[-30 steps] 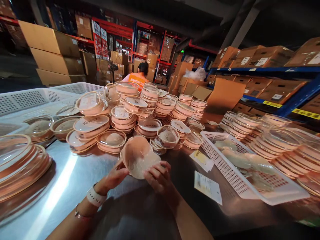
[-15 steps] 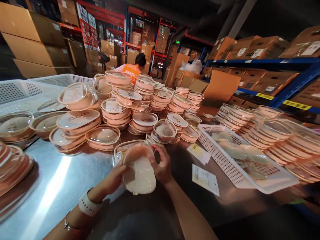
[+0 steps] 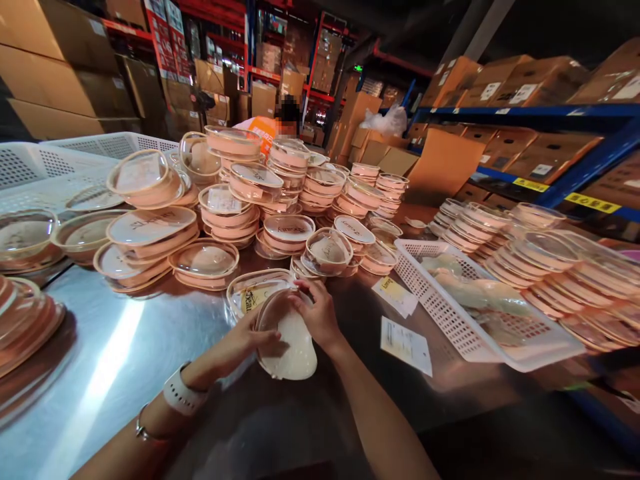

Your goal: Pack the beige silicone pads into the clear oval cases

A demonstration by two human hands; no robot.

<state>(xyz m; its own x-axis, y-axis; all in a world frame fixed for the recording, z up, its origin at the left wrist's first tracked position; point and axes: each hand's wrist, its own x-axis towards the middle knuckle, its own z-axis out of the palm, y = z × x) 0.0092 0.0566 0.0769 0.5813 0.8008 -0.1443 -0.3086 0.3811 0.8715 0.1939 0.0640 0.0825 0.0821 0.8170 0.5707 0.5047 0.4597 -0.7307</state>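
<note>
My left hand (image 3: 243, 344) and my right hand (image 3: 315, 312) both grip a pale beige silicone pad (image 3: 291, 342), held low over the steel table (image 3: 115, 347). The pad is tilted, its whitish underside facing me. Just behind it lies an open clear round case (image 3: 253, 294) with a yellow label inside. My left wrist wears a white band and a thin bracelet.
Stacks of round peach cases with clear lids (image 3: 235, 213) crowd the table's far side and right side (image 3: 540, 260). A white basket (image 3: 480, 307) of pads sits at right, two paper slips (image 3: 406, 343) beside it. White crates (image 3: 60, 167) stand at left. A person in orange (image 3: 267, 127) works behind.
The pad has come down from an upright cupped hold to a low tilted one near the open case. My right hand shifted to its top edge and my left onto its face.
</note>
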